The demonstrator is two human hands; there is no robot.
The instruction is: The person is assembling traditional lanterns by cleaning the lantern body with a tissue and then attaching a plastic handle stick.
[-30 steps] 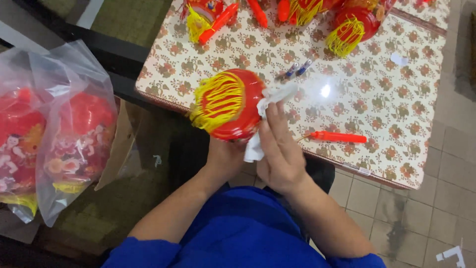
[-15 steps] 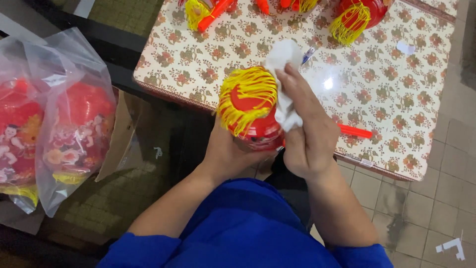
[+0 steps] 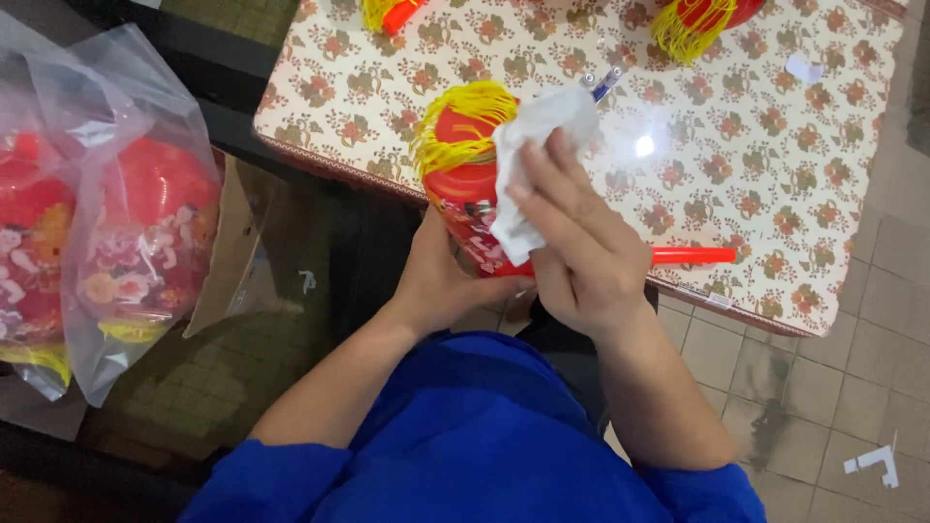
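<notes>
The left hand (image 3: pixel 441 281) comes up from below with the forearm angled in from the lower left, wrist slightly bent, its fingers curled shut around the lower body of a red lantern (image 3: pixel 465 184) and propping it up from underneath; the grip is closed firmly on the lantern's underside, thumb side hidden behind it. The lantern sits just above that grip, over the near edge of the desk (image 3: pixel 775 165), its yellow tassel (image 3: pixel 455 126) draped across its top. The right hand (image 3: pixel 581 252) reaches in from the lower right, forearm rising steeply, palm turned toward the lantern and fingers extended and spread, pressing a white cloth (image 3: pixel 528 165) flat against the lantern's right side; this grip is half open, holding the cloth by pressure of the fingers rather than a fist. Just right of the right hand a red stick (image 3: pixel 693 255) lies on the desk near its edge. Just beyond the cloth's upper corner, a blue-and-white pen (image 3: pixel 603 82) rests on the floral cover. Well off to the left of the left hand, a clear plastic bag (image 3: pixel 116 213) holds more red lanterns.
</notes>
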